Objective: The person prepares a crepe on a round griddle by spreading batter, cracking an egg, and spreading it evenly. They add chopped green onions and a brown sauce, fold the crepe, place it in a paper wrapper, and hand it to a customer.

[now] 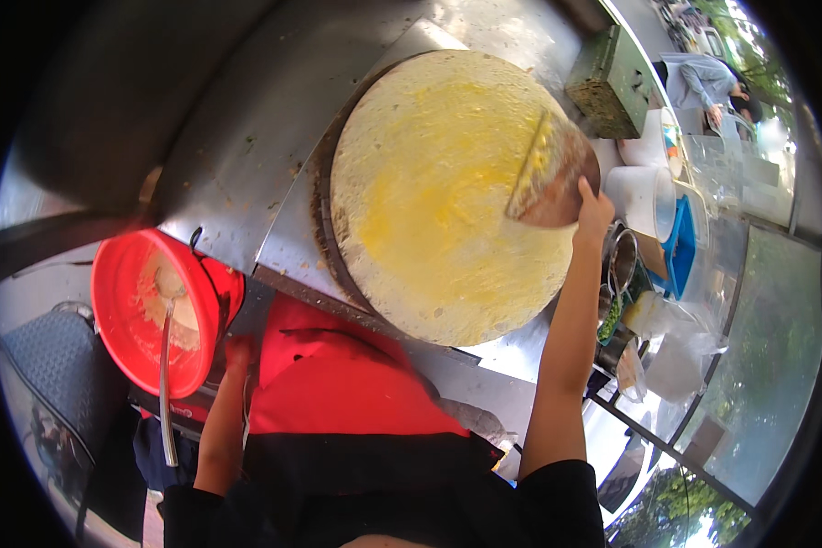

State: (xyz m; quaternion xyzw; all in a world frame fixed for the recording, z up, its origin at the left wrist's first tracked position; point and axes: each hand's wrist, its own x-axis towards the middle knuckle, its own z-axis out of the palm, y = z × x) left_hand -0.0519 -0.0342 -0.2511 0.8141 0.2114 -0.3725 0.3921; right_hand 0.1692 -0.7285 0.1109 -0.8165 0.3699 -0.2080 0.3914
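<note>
A large pale crepe (pixel 411 151) covers a round griddle (pixel 323 205), with yellow egg smeared over its top. My right hand (pixel 594 214) grips a broad, flat, brown-edged scraper (pixel 554 181) at its rounded side. The scraper's straight edge, coated with egg, lies over the right part of the crepe. Down at the left, my left hand (pixel 239 351) is beside a red plastic bucket (pixel 113 308); its fingers are blurred and partly hidden. Pale batter (pixel 178 315) lies in the bucket, and a metal ladle (pixel 167 390) rests in it, handle over the rim.
A green metal box (pixel 616 82) stands beyond the griddle at the right. White tubs (pixel 637 195), a blue tray (pixel 681 240), a metal container (pixel 621 257) and chopped greens (pixel 609 320) line the right side. Outside, a person (pixel 698 85) leans forward. A steel counter (pixel 246 151) extends left.
</note>
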